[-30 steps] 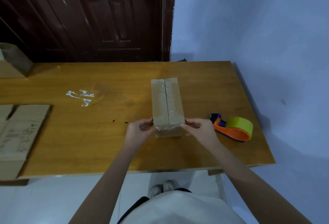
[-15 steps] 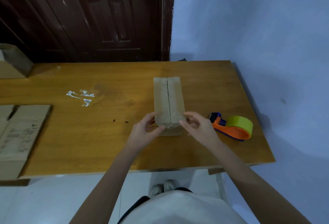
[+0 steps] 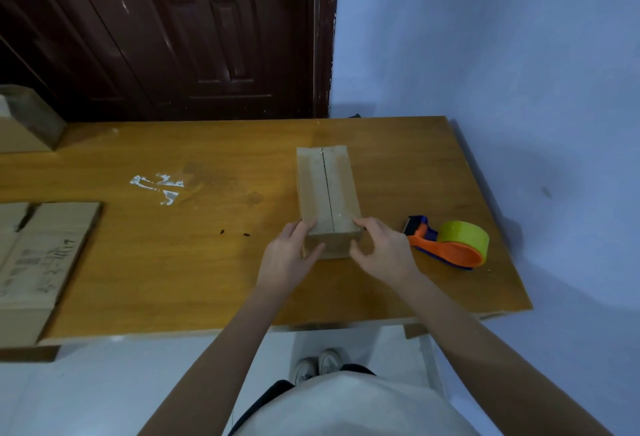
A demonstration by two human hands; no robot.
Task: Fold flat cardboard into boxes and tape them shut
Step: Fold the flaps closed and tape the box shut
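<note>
While both hands sat at its near end, the small cardboard box [image 3: 325,190] lay lengthwise on the wooden table [image 3: 214,262], a bit right of the middle. It was a narrow brown box, long side running away from the person, with the two top flaps meeting in a dark seam down the centre. Clear tape ran over that seam, shiny in spots near the front edge. The near end face looked plain and slightly in shadow.

The left hand [image 3: 289,255] held the box's near left corner, thumb across the end face and fingers curled along the side. The right hand [image 3: 379,252] did the same at the near right corner, fingers bent round the top edge and thumb toward the front.

Just right of that hand lay an orange and blue tape dispenser [image 3: 450,245] carrying a yellow-green roll, not touching the box. Flattened cardboard [image 3: 38,262] was stacked at the table's left edge, and some torn tape scraps [image 3: 159,186] were stuck to the tabletop further back.
</note>
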